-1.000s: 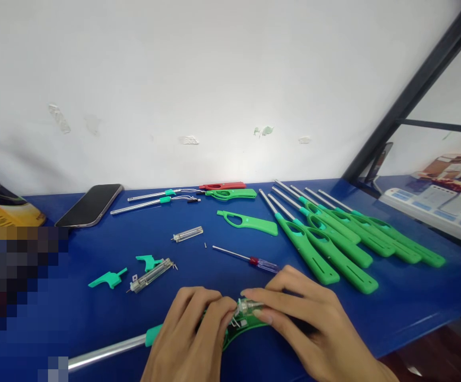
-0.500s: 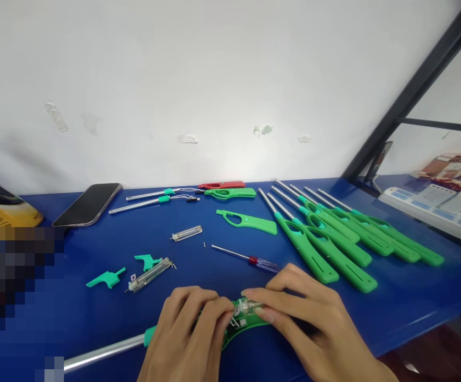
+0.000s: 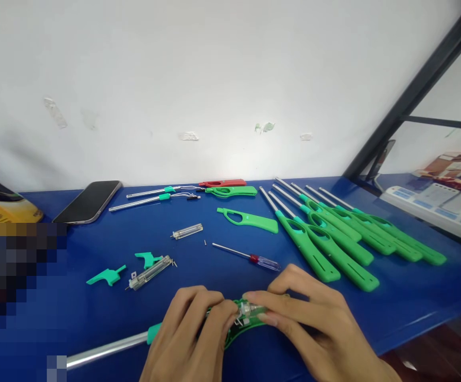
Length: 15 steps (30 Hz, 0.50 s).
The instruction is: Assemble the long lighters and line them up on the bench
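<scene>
Near the table's front edge lies an opened green gas lighter [image 3: 241, 335], its long metal barrel [image 3: 106, 350] pointing left. My left hand [image 3: 192, 334] is closed over the lighter's body close to the teal collar, fingertips at the white wires and inner parts. My right hand [image 3: 310, 323] pinches a clear fuel tank [image 3: 250, 309] at the lighter's handle between thumb and fingers. Much of the shell is hidden beneath both hands. Just beyond my right hand rests a screwdriver [image 3: 265, 262] with a red and clear handle.
Several green lighters [image 3: 329, 244] lie fanned at right. Teal triggers [image 3: 109, 276], spare clear tanks [image 3: 150, 272] and tiny screws lie at left. Behind are a loose green shell half [image 3: 250, 220], a red shell [image 3: 222, 183], wired barrels [image 3: 140, 203] and a phone [image 3: 89, 202].
Both hands keep their grip, with only slight finger movement around the tank and wires. The whole view has shifted a little.
</scene>
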Tool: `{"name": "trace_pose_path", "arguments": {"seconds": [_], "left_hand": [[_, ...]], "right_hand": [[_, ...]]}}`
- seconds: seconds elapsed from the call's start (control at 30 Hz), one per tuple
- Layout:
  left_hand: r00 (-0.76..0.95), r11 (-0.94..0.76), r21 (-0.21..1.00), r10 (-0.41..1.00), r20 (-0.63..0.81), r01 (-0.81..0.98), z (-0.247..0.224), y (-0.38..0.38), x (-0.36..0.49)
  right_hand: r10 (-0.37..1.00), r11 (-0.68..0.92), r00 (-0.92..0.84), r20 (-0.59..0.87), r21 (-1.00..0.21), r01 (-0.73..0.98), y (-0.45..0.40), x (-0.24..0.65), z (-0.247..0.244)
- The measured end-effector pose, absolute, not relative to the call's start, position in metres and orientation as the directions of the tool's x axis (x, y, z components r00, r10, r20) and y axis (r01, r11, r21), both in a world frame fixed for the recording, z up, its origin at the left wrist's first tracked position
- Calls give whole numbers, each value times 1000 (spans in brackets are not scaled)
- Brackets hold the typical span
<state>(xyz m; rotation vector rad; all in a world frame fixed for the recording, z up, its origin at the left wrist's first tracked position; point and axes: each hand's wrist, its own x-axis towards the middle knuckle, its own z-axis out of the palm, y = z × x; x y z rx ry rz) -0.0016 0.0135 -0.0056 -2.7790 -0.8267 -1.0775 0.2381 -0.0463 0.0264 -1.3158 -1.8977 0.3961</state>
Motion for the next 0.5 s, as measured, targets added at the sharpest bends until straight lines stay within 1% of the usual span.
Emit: {"name": "trace_pose_path", "arguments": {"seconds": [0.1,0.2,0.33,0.5], "left_hand": [[641,-861,95,442,627,500,-9,15,-7],[676,-863,29,415,609,504,-9,17,-12],[652,-859,73,438,619,507,-2,19,-8],[641,-869,105,433,633,483,3,18,1]], "right_hand": [[895,416,-175,410,-627,658,-45,240,27],[911,374,-138,388,-640,671,-45,240,27],[916,337,-68,396,-666,666,-46,235,27],[911,365,-105,398,-663,653,-46,237,26]]}}
